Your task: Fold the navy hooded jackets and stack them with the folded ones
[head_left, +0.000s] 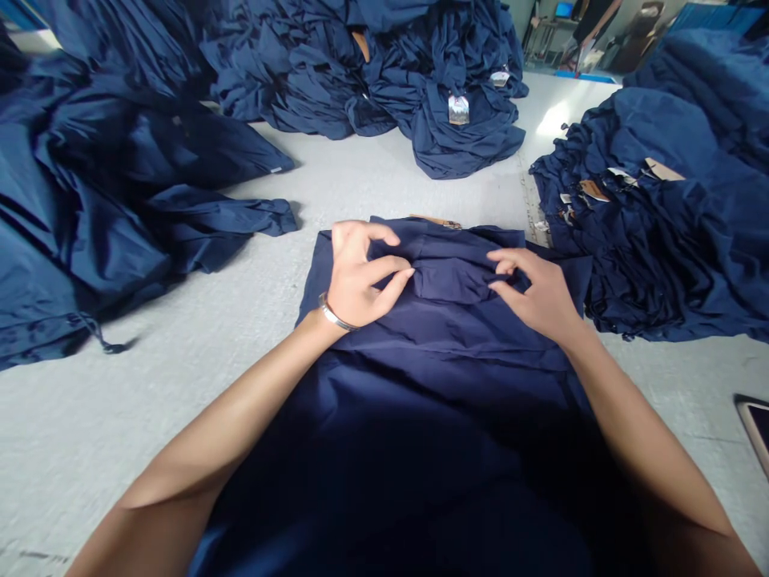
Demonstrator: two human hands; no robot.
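Observation:
A navy blue garment [420, 385] lies spread on the pale table in front of me, its top edge away from me. My left hand [369, 276], with a metal bracelet at the wrist, pinches the fabric at the left end of a folded flap [453, 280]. At the flap's right end, my right hand [532, 288] pinches the cloth between thumb and fingers. A brown tag [429, 219] shows at the garment's far edge, close to a small metal-looking piece.
Navy garments are heaped at the left [90, 184], at the back [312, 72] and at the right [661, 232], some with tags. A phone-like device [758, 425] lies at the right edge. A person [594, 20] is partly visible in the background.

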